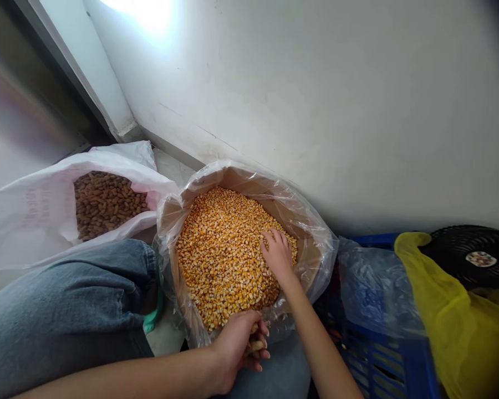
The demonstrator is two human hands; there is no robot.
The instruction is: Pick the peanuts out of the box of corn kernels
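Observation:
Dried corn kernels (220, 249), yellow and orange, fill a box lined with a clear plastic bag (316, 233) in the middle of the view. My right hand (278, 252) rests on the corn near the box's right side, its fingers apart and their tips touching the kernels. At the near rim of the box, my left hand (239, 343) is closed around a few pale tan pieces that look like peanuts in the shell (255, 346). Its fingers partly hide them.
Left of the box lies an opened white sack (33, 216) of brown unshelled peanuts (108, 202). On the right are a blue plastic crate (391, 360), clear plastic, yellow netting (449, 299) and a black basket (453, 249). A white wall (316, 111) stands behind.

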